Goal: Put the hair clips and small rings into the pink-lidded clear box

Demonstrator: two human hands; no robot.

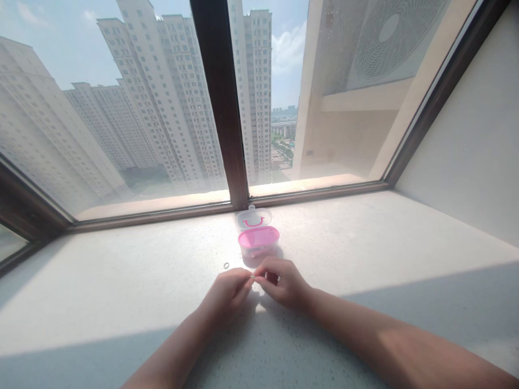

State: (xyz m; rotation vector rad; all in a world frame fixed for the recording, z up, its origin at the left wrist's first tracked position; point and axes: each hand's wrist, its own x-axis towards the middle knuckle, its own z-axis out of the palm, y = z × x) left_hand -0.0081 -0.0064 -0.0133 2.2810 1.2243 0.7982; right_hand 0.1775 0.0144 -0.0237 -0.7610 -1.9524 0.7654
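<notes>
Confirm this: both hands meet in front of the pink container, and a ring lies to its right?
Wrong side: the head view shows the ring left of the pink container. The left hand and right hand do meet in front.

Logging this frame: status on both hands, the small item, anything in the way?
Left hand and right hand pinching one small item together. Ring lying on sill by left hand. Pink box just beyond; nothing visibly blocking.

Sunlit sill beneath dark-framed window
</notes>
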